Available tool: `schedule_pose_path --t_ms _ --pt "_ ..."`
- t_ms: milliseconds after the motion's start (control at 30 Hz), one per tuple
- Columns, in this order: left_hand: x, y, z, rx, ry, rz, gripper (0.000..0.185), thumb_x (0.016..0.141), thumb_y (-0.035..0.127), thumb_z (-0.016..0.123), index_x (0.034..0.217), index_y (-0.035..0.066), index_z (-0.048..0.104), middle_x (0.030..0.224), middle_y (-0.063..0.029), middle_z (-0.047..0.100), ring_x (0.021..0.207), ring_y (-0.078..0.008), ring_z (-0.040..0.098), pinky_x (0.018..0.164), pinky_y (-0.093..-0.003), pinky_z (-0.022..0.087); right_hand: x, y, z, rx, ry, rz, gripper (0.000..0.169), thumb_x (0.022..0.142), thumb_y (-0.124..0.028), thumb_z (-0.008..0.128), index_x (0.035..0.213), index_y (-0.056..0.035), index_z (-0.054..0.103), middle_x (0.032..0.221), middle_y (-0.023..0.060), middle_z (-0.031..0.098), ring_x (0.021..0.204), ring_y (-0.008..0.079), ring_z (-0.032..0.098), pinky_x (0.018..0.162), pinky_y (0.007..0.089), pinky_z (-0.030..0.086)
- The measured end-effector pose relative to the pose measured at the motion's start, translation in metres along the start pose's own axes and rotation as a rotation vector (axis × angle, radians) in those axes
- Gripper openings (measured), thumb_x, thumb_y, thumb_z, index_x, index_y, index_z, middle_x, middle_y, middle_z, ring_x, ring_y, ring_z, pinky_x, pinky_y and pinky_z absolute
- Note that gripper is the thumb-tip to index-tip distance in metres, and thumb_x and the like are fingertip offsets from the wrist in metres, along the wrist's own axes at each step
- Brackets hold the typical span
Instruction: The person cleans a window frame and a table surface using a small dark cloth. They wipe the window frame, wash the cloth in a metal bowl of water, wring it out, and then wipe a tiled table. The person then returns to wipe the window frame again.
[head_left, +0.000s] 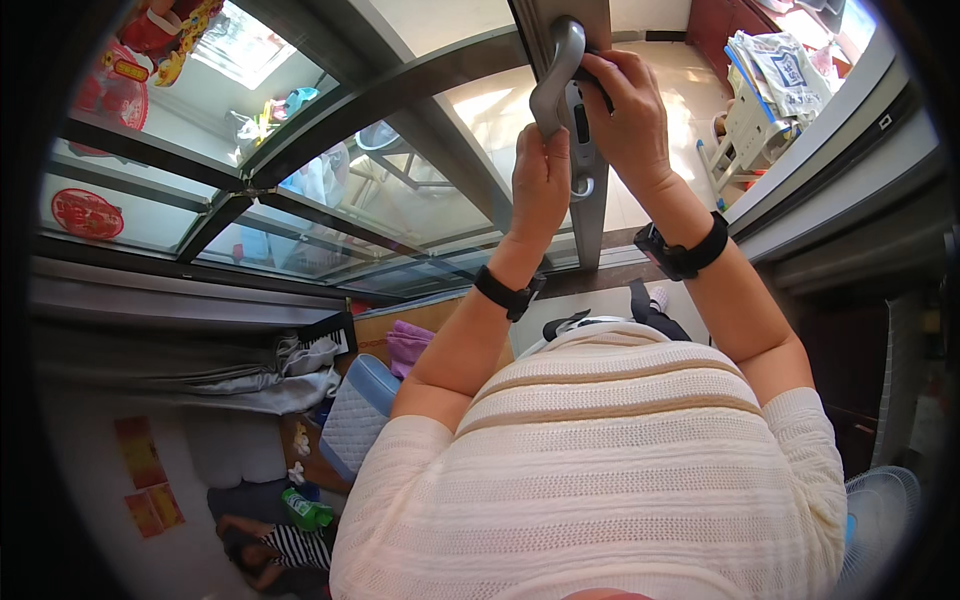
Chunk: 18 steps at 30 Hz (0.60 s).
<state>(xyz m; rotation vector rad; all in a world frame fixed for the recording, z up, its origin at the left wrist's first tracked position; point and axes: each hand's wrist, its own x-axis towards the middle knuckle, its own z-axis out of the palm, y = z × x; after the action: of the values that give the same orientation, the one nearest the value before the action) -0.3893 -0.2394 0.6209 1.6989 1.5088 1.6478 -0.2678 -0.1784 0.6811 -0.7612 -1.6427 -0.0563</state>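
A curved grey metal lever handle projects from the metal frame of an open glazed door. My left hand pinches the handle's near end between thumb and fingers. At the other side of the handle, my right hand has its fingers bent around a small dark object, mostly hidden by the fingers and handle. Below the fingers shows the lock plate with a black inset. A small curved metal turn knob sits lower on the plate.
Glass panes in dark frames fill the left. Beyond the doorway, a white plastic chair bears a printed bag. Behind at left are a blue-white cushion and a person in a striped top. A fan stands right.
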Motion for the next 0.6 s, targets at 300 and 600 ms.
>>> schedule_pose_path --t_ms 300,600 --pt "0.002 0.002 0.001 0.005 -0.006 -0.011 0.018 0.100 0.017 0.050 0.101 -0.001 0.049 0.094 -0.0191 0.052 0.085 -0.0351 0.052 0.077 -0.0407 0.043 -0.004 0.001 -0.002 -0.200 -0.119 -0.212 0.031 0.078 -0.003 0.063 0.109 -0.0095 0.065 0.106 0.0061 0.059 0.096 0.0276 0.058 0.083 0.0386 0.048" --pt "0.003 0.005 -0.002 0.064 0.012 -0.062 0.021 0.100 0.020 0.049 0.100 -0.001 0.050 0.095 -0.0199 0.053 0.087 -0.0362 0.054 0.079 -0.0411 0.044 -0.030 0.017 0.001 -0.273 -0.322 -0.317 0.032 0.076 -0.010 0.064 0.108 -0.0124 0.065 0.107 0.0031 0.057 0.101 0.0225 0.055 0.082 0.0355 0.045"
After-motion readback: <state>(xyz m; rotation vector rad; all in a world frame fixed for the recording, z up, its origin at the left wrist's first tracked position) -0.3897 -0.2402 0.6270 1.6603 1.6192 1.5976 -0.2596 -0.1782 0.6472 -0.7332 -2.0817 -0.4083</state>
